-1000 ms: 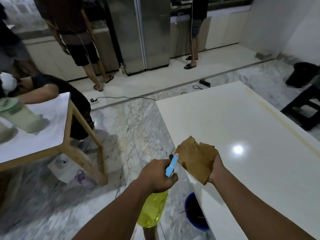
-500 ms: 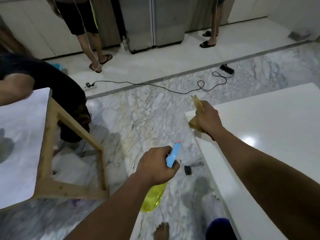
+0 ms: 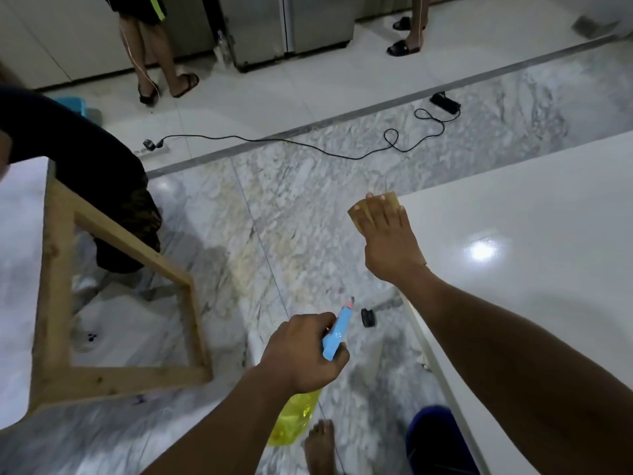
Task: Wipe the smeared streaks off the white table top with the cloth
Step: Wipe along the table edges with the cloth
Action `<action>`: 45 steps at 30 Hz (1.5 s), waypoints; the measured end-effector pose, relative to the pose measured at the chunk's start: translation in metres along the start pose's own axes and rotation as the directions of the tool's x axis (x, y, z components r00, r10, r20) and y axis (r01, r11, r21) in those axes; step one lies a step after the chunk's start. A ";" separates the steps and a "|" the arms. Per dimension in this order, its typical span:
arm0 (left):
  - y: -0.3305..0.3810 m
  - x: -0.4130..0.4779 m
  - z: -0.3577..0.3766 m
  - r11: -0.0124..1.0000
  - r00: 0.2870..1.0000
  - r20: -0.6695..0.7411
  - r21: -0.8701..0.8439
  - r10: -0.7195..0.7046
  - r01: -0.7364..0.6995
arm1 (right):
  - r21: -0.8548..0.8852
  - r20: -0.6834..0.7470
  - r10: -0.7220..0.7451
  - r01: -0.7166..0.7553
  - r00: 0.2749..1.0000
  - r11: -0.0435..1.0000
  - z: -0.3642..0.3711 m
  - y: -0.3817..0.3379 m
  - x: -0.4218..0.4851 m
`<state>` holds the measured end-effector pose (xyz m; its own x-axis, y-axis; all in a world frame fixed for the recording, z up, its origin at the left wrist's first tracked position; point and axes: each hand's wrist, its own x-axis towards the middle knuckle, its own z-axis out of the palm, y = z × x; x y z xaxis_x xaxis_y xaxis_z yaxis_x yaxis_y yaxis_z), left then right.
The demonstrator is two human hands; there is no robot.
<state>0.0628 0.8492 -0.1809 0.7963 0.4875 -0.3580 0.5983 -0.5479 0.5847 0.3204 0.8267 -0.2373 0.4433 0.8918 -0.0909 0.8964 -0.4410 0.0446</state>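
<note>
Hands differ: the right hand (image 3: 387, 241) is pressed flat, fingers spread, on the cloth (image 3: 356, 214) at the worktop (image 3: 513, 320) corner; the left hand (image 3: 301, 351) is curled round a spray bottle (image 3: 294, 423). The cloth is judged soft, light and limp, best driven under the palm.

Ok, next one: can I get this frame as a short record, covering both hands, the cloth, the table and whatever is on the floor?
right hand: flat on the cloth, fingers straight
cloth: tan, at the corner of the table, reaching past its edge
table: white, glossy; streaks not discernible
left hand: grips the spray bottle over the floor
spray bottle: blue head, yellow body
floor: blue bucket beside the table; black cable farther off
</note>
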 end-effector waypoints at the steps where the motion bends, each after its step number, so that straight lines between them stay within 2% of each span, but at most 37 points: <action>1: 0.001 -0.002 0.002 1.000 1.000 -0.009 -0.001 0.002 -0.002 | -0.003 -0.001 0.007 -0.007 1.000 1.000 0.001 0.000 -0.006; 10: 0.021 -0.065 0.051 1.000 1.000 -0.005 0.025 0.010 -0.009 | 0.007 -0.017 0.000 0.000 1.000 1.000 0.019 0.003 -0.119; 19: 0.074 -0.172 0.129 0.998 0.998 -0.046 0.059 0.033 -0.030 | 0.108 -0.071 -0.005 0.013 0.997 0.994 0.031 0.007 -0.290; 32: 0.161 -0.355 0.235 0.995 0.999 -0.021 0.090 0.035 -0.033 | 0.102 -0.026 -0.018 0.021 0.999 0.995 0.051 0.016 -0.538; 38: 0.179 -0.404 0.262 0.988 0.996 -0.023 0.132 0.087 -0.083 | 0.109 -0.064 -0.012 0.018 0.998 0.994 0.061 0.018 -0.621; 45: 0.182 -0.497 0.308 0.978 0.989 -0.046 0.159 0.144 -0.135 | 0.035 -0.060 0.007 -0.005 0.998 0.999 0.066 0.017 -0.741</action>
<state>-0.1969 0.2981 -0.1212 0.8693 0.4341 -0.2364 0.4916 -0.7095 0.5048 0.0075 0.1519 -0.2346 0.4484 0.8933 -0.0311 0.8938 -0.4484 0.0098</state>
